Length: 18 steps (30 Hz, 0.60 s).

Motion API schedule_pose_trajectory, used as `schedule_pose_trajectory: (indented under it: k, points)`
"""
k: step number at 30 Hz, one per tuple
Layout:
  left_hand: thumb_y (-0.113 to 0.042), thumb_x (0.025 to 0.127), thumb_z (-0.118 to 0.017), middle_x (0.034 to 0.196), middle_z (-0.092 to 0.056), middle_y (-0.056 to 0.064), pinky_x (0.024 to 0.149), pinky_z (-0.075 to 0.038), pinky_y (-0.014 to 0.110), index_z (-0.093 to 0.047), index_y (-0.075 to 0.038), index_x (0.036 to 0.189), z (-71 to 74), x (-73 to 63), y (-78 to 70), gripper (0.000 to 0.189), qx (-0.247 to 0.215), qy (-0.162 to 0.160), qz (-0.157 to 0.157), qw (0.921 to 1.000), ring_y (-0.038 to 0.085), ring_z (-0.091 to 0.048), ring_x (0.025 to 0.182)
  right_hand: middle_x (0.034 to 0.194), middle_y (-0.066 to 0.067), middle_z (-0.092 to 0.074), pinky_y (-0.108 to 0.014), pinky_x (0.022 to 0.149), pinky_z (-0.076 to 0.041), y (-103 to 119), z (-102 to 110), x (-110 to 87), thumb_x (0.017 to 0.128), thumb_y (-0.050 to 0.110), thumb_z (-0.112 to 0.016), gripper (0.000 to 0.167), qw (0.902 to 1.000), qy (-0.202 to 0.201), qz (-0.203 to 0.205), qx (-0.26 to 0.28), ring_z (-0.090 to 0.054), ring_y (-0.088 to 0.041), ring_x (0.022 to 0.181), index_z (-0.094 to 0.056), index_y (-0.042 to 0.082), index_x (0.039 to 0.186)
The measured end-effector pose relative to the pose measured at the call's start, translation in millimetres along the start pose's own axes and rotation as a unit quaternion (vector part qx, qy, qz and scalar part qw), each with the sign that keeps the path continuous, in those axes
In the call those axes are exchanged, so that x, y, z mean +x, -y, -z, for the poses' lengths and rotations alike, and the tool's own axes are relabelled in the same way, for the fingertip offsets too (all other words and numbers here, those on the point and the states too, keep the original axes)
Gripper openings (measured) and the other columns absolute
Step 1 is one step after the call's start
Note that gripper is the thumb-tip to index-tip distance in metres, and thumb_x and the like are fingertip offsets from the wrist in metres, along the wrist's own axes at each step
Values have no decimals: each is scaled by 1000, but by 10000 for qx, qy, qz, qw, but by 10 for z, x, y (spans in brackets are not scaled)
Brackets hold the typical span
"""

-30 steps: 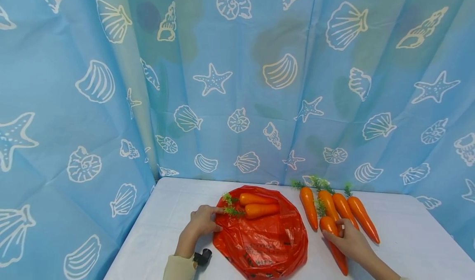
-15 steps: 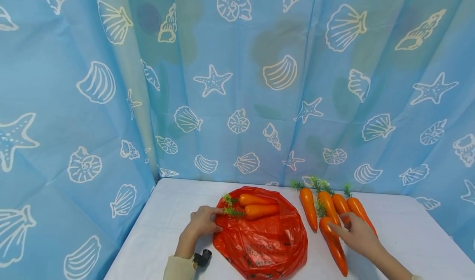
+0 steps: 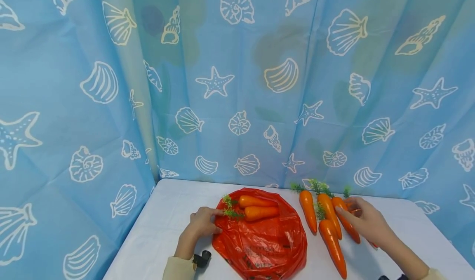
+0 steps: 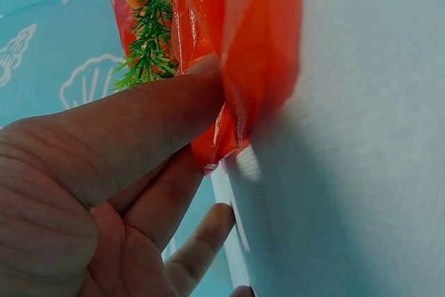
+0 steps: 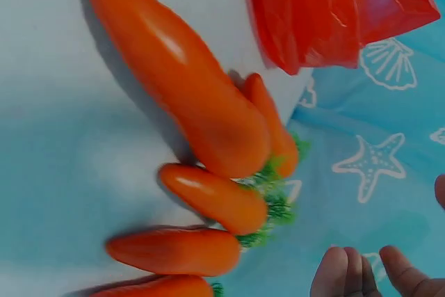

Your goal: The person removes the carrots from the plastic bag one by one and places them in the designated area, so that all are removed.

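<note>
My left hand [image 3: 202,222] pinches the left rim of a red plastic bag [image 3: 259,247]; the left wrist view shows its thumb and a finger on the bunched film [image 4: 236,109]. Two orange carrots [image 3: 261,213] with green tops lie in the bag's open mouth. To the right, my right hand [image 3: 367,220] hovers over the rightmost carrot, hiding most of it. Between its thumb and fingers [image 5: 337,273] there is a gap in the right wrist view, with no carrot in it. Several other carrots lie beside it, the nearest carrot [image 3: 332,247] in front.
The bag and loose carrots share a white table [image 3: 167,201]. Behind and to the left hangs a blue curtain [image 3: 237,90] with white shell prints. A black wrist mount [image 3: 202,258] sits beside the left forearm.
My right hand has let go of the front carrot and moved right and back to the rightmost one. The left hand has stayed at the bag's rim.
</note>
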<state>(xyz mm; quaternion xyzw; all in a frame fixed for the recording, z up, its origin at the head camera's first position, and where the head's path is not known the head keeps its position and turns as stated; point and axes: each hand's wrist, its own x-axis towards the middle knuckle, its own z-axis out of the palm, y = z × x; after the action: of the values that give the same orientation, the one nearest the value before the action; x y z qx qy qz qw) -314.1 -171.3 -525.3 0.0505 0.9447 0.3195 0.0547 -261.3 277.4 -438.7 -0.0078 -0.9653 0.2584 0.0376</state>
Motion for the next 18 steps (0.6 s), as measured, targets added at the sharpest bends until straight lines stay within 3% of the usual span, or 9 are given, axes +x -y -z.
schedule_pose_trajectory:
  k: [8, 18]
  points:
    - [-13, 73, -85, 122, -64, 13, 97, -39, 61, -74, -19, 116, 8, 16, 9, 45, 82, -18, -99, 9999, 34, -51, 116, 108, -17, -66, -43, 74, -61, 266, 38, -23, 91, 52, -65, 65, 9981, -251, 554, 37, -64, -29, 93, -56, -2, 126]
    - [-13, 73, -85, 123, -64, 13, 96, -40, 60, -74, -19, 117, 25, -6, -24, 45, 32, 23, -77, 10000, 33, -52, 116, 116, -18, -65, -41, 76, -61, 675, 83, -116, 92, 47, -66, 60, 9952, -90, 894, 378, -65, -27, 97, -56, 1, 128]
